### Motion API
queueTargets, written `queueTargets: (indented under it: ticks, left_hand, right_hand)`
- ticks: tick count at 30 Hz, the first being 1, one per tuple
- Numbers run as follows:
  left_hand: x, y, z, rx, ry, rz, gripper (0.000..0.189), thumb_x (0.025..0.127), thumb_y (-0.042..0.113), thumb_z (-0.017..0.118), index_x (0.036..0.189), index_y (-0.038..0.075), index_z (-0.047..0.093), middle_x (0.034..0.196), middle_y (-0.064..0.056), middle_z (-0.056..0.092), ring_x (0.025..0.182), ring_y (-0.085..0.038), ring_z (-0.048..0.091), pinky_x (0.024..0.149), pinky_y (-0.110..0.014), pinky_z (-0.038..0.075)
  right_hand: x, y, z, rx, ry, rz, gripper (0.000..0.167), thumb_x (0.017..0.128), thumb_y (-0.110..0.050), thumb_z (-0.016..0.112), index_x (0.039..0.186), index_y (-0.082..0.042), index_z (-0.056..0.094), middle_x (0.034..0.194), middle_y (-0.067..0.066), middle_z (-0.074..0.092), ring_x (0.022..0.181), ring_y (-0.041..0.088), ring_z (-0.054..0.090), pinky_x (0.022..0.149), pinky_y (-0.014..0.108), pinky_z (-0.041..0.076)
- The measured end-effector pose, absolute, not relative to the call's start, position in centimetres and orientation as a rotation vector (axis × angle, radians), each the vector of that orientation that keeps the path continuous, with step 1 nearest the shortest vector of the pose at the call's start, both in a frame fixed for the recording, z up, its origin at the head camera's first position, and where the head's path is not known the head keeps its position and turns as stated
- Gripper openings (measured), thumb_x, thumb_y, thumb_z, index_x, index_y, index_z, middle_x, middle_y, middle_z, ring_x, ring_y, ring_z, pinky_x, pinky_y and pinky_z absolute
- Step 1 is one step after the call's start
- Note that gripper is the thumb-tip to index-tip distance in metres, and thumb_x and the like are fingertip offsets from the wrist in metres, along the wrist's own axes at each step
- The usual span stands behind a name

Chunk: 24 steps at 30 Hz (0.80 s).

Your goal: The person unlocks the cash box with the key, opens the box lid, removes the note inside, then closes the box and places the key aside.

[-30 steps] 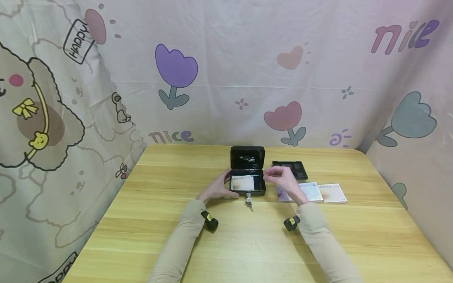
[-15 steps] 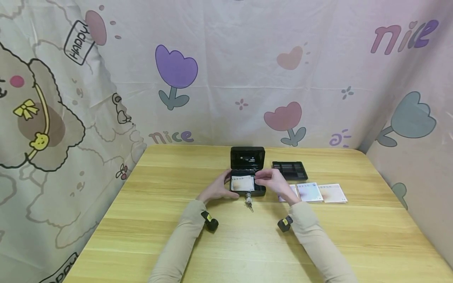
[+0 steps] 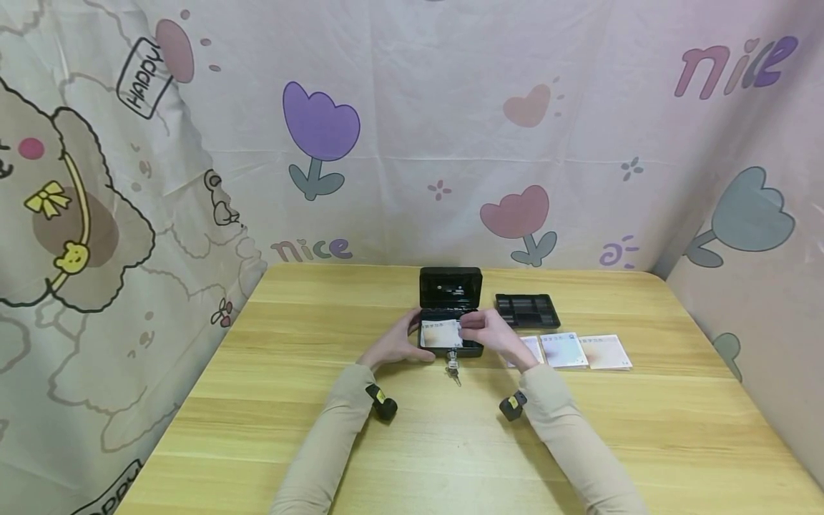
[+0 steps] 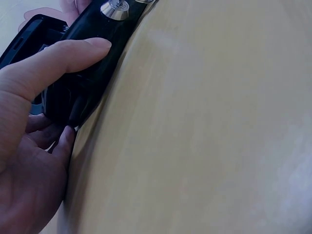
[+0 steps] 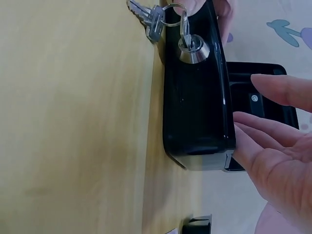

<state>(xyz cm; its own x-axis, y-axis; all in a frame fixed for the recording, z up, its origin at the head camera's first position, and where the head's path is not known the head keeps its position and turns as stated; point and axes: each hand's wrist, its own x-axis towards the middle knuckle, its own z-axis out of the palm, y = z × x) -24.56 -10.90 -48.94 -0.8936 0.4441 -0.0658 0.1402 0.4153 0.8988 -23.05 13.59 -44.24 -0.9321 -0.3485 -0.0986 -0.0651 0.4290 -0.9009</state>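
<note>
Black and glossy, the box (image 5: 195,102) stands at the far middle of the pale wood-grain table (image 3: 450,458), its lid raised; a silvery round lock (image 5: 194,51) in its near wall carries flat metal keys (image 3: 453,374) on a ring. Thin, pastel-printed paper notes (image 3: 440,334) lie flat inside, on the left. The left hand (image 3: 395,342) grips the box's near left corner, thumb along the near wall, fingers round the side. The right hand (image 3: 492,332) reaches over the right rim, thumb apart from its loosely bent, close-set fingers. To the right are a black compartmented tray (image 3: 528,311) and, nearer, three rectangular paper stacks (image 3: 564,350). Since a second ago the right hand has shifted left into the box, uncovering the tray; the left hand and notes have stayed put.
</note>
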Motion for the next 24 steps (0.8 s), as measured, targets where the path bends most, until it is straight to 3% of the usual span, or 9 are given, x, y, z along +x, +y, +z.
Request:
queueTargets:
  ticks: [24]
  left_hand:
    - [-24.47, -10.83, -48.81, 0.51, 2.381, 1.481, 0.115, 0.072, 0.012, 0.09, 0.158, -0.004, 0.015, 0.166, -0.026, 0.02, 0.151, -0.04, 0.032, 0.127, -0.047, 0.028]
  right_hand:
    - [-23.02, 13.23, -44.29, -0.318, 2.324, -1.56, 0.048, 0.097, -0.009, 0.062, 0.138, 0.014, 0.051, 0.14, 0.031, 0.057, 0.133, 0.042, 0.055, 0.114, 0.049, 0.047]
